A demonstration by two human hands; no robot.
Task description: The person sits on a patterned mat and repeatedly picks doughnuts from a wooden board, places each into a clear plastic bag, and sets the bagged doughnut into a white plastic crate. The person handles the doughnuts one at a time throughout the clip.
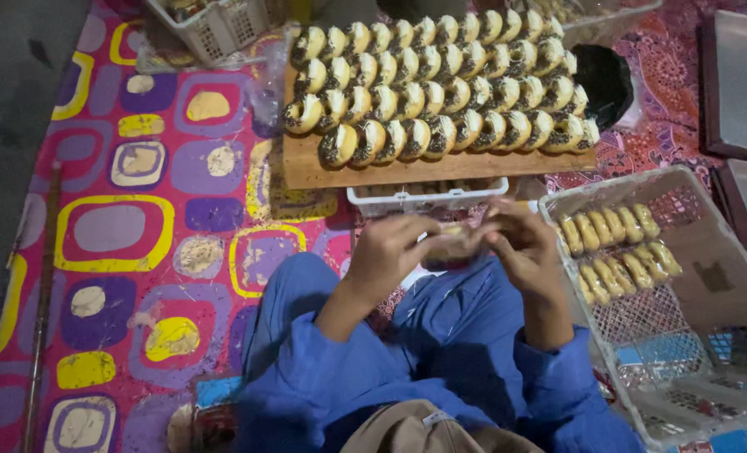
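Pastry (pixel 453 245) being gripped between left hand (pixel 390 252) and right hand (pixel 520 247), fingers closed; wooden board (pixel 441 166) ahead carrying 4 pastry rows; 2 rows lying in white crate (pixel 726 252)

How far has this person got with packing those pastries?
Done: two short rows of wrapped pastries lie in the white basket on the person's right, which is mostly bare. In hand: the left hand and right hand together hold one pastry in a clear wrapper. Left: the wooden board ahead carries several full rows of unwrapped ring pastries, so most remains.
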